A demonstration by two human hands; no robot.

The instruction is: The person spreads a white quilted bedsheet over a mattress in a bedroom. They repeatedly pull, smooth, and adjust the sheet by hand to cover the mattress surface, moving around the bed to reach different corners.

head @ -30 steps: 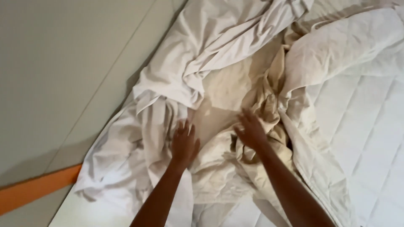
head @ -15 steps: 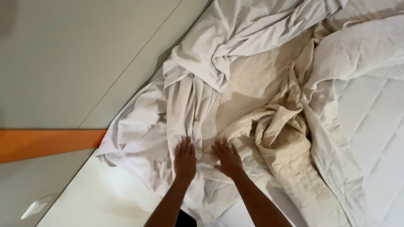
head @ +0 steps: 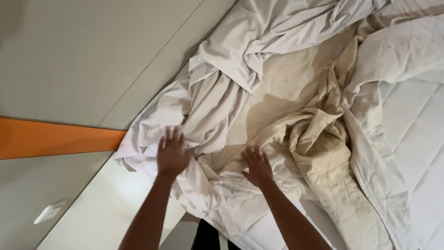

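Observation:
My left hand (head: 171, 155) lies flat with fingers spread on a crumpled white sheet (head: 217, 102) near the bed's edge by the wall. My right hand (head: 257, 167) rests palm down, fingers apart, on the same bunched fabric a little to the right. Neither hand grips anything. Next to the right hand lies a rumpled cream quilted cover (head: 319, 143). A white quilted mattress (head: 416, 134) shows bare at the right.
A pale wall (head: 83, 60) with an orange band (head: 51, 137) runs along the left of the bed. A white ledge (head: 97, 213) with a small white switch (head: 50, 211) sits below it. A dark gap (head: 206, 236) shows near the bottom.
The view has shifted so the bedding sits higher and further right. Both hands have moved apart, the left one out toward the sheet's edge by the wall.

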